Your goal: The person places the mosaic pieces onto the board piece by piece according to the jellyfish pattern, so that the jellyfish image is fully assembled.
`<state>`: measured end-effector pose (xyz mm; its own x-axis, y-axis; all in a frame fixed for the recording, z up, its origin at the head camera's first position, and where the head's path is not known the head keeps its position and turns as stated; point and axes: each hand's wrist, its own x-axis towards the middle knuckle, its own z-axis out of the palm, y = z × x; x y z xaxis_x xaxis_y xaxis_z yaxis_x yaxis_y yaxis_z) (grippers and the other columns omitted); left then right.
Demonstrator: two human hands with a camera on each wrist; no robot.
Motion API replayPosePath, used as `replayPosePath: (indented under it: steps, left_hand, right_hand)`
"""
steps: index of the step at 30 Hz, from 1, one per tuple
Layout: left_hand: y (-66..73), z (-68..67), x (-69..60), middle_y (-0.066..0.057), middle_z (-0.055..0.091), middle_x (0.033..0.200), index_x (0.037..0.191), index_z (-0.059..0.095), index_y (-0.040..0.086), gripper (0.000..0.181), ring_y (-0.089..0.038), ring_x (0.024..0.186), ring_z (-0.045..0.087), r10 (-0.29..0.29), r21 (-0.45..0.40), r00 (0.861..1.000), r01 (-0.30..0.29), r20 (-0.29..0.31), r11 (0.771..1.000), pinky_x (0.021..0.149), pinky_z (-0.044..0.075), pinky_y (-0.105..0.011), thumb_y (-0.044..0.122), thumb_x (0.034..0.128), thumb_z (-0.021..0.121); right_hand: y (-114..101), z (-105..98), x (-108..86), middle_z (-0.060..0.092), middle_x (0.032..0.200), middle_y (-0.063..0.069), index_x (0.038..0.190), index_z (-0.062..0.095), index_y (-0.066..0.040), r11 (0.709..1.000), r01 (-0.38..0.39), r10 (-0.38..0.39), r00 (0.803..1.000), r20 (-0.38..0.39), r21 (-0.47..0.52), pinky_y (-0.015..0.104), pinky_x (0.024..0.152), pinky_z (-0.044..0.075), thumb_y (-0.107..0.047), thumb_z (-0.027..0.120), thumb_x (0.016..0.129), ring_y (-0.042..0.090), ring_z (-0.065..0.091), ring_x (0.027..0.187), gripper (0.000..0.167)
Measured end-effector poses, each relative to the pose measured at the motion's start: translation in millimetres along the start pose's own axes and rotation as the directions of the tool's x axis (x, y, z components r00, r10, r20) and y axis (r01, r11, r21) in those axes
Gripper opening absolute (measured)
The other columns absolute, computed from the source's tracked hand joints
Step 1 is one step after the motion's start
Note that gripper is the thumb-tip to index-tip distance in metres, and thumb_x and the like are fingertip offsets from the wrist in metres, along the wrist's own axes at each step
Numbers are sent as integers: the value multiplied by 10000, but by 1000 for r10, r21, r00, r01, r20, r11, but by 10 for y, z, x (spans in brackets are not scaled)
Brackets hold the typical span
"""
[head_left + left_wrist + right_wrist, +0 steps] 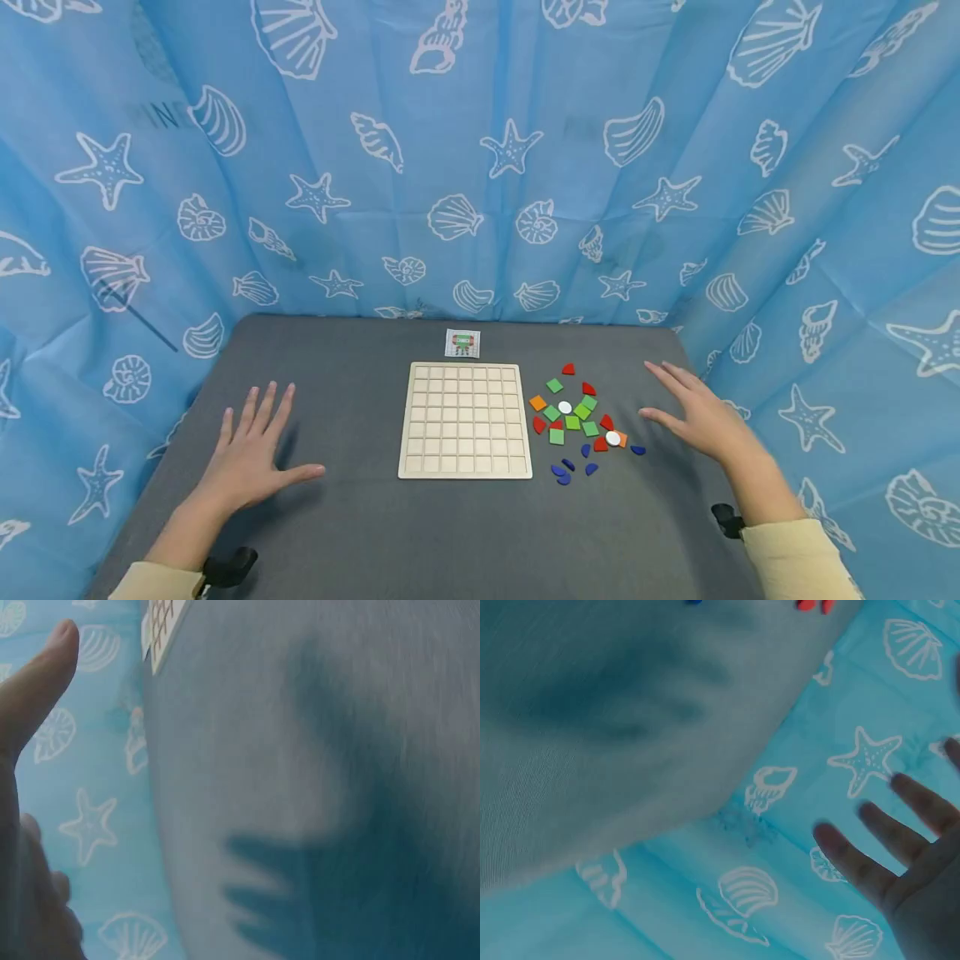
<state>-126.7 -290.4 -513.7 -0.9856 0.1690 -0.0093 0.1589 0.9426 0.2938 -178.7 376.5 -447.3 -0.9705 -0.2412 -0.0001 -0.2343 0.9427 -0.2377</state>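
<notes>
A pale wooden grid board (465,421) lies flat in the middle of the grey table, its square cells bare. To its right is a loose scatter of small flat pieces: green squares (573,422), red quarter-round pieces (588,388), orange squares (537,403), white discs (565,407) and blue half-round pieces (592,469). My left hand (251,454) hovers over the table left of the board, fingers spread and holding nothing. On the other side my right hand (705,417) is held up right of the pieces, fingers extended, touching none of them.
Behind the board lies a small printed card or packet (462,343). The grey table (337,533) ends at a blue curtain (465,167) with white shell and starfish prints, which also runs along both sides. Each wrist wears a black strap-on device.
</notes>
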Motion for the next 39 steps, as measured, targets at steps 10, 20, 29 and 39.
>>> replayPosePath:
  steps: [10, 20, 29, 39]
  left_hand:
    - [445, 540, 200, -213, 134, 1682, 1644, 57, 138, 1290, -431, 1551, 89, 55, -223, 996, -70, -74, 972, 1196, 145, -689, 639, 727, 813]
    - [831, 941, 380, -194, 175, 1677, 1617, 168, 28, 1302, -391, 1555, 130, 148, -330, 989, -144, -12, 933, 1224, 171, -632, 650, 687, 834]
    - [961, 1112, 476, -181, 153, 1681, 1607, 183, 13, 1319, -379, 1562, 94, 165, -298, 984, -136, 74, 945, 1246, 122, -603, 691, 671, 818]
    - [1005, 1219, 478, -116, 172, 1687, 1612, 237, 92, 1226, -323, 1574, 77, 121, -209, 991, -106, 60, 972, 1262, 93, -571, 795, 717, 692]
  right_hand:
    - [-17, 381, 280, 625, 1304, 279, 1372, 584, 38, 985, 60, -44, 994, -98, 164, 580, 874, 565, -150, 713, 946, 431, 656, 1086, 483]
    - [-105, 714, 623, 667, 1203, 243, 1304, 642, 43, 971, -49, 67, 995, -68, 236, 538, 876, 579, -43, 660, 967, 410, 675, 1057, 349]
    - [-148, 968, 885, 595, 1331, 248, 1354, 627, -8, 958, -61, 59, 998, 15, 280, 588, 970, 518, -16, 647, 966, 431, 593, 1186, 388]
    - [-151, 1046, 973, 549, 1362, 265, 1376, 611, 1, 968, -70, 49, 994, 93, 240, 616, 1017, 473, 30, 580, 985, 477, 519, 1255, 393]
